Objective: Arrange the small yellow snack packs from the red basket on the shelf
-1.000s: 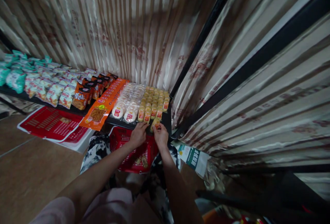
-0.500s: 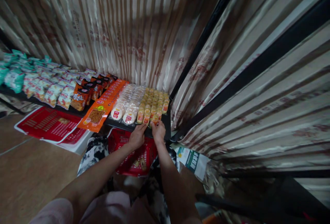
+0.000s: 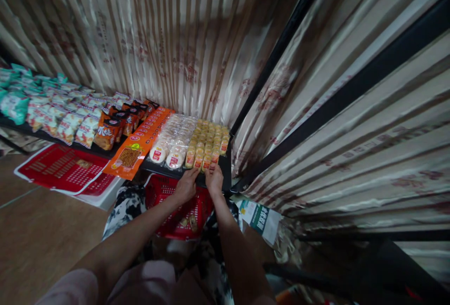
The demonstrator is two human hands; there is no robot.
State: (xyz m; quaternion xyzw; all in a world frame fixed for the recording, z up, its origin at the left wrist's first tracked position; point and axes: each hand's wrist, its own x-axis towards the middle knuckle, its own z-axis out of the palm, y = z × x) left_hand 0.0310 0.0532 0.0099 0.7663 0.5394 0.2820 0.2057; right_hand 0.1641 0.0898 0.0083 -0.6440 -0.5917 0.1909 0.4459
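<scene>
Small yellow wrapped cakes (image 3: 207, 138) stand in tight rows at the right end of a black shelf (image 3: 225, 167). My left hand (image 3: 186, 185) is at the front of these rows, its fingers closed against the bottom of a front cake. Close beside it, my right hand (image 3: 214, 181) has its fingertips closed on another front cake further right. My fingers partly hide the lower ends of those packs. Left of the yellow rows stand round white wrapped cakes (image 3: 175, 159) under clear film. Below my wrists a red basket (image 3: 165, 188) holds a few small packs.
An orange snack bag (image 3: 130, 155) lies across the shelf, overhanging its front. Orange-black bags (image 3: 104, 132), white bags (image 3: 68, 127) and green bags (image 3: 14, 106) fill the left. Another red basket (image 3: 52, 167) is below. Curtains (image 3: 197, 38) and black poles (image 3: 281, 49) enclose the back and right.
The front yellow cake at my right hand now stands straighter, in line with its neighbours. My right hand has drawn slightly down. The whole view has shifted a little.
</scene>
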